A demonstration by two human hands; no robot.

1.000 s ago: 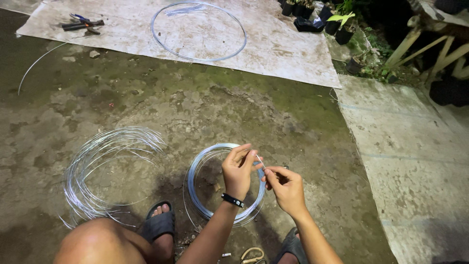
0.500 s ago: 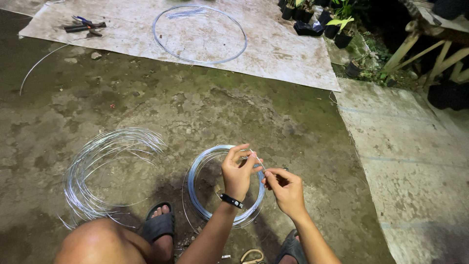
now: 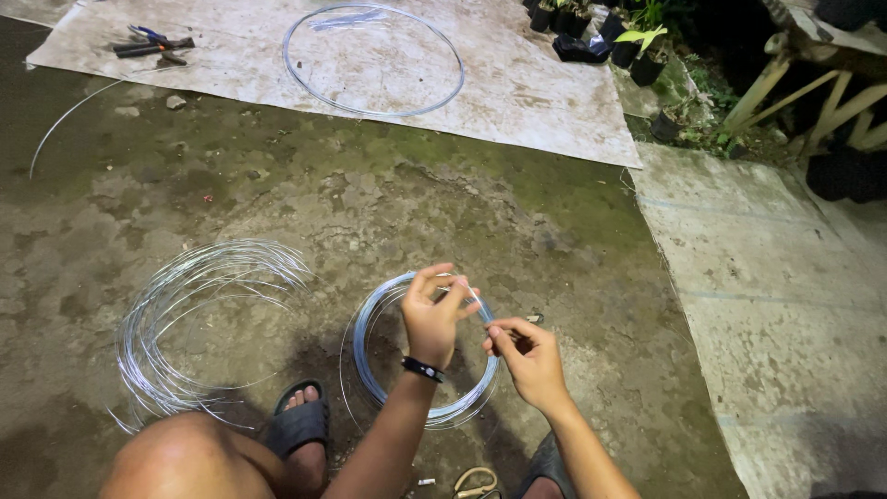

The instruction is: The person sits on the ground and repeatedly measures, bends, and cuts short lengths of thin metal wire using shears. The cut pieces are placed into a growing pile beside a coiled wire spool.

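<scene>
Pinching a strand of thin wire between both hands, a person crouches over a bluish wire coil [image 3: 425, 356] on the concrete floor [image 3: 388, 203]; left hand [image 3: 432, 314] and right hand [image 3: 528, 362] each grip it by fingertips. Springy, light and slippery-looking, it seems best held near the end. A looser coil [image 3: 199, 319] lies nearby.

Left hand [image 3: 432, 319]: fingers pinched on the rim of a small wire coil [image 3: 423, 356], black wristband worn. Right hand [image 3: 528, 359]: fingertips pinched just beside the coil's right edge, apparently on a wire end. Loose wire bundle [image 3: 199, 323]: on the concrete floor [image 3: 388, 203], left of the coil. Sandalled foot [image 3: 297, 425]: between both. Large wire hoop [image 3: 374, 57]: on a pale board [image 3: 517, 92]. Pliers [image 3: 148, 42]: board's far left corner. Potted plants [image 3: 637, 46]: top right.
</scene>
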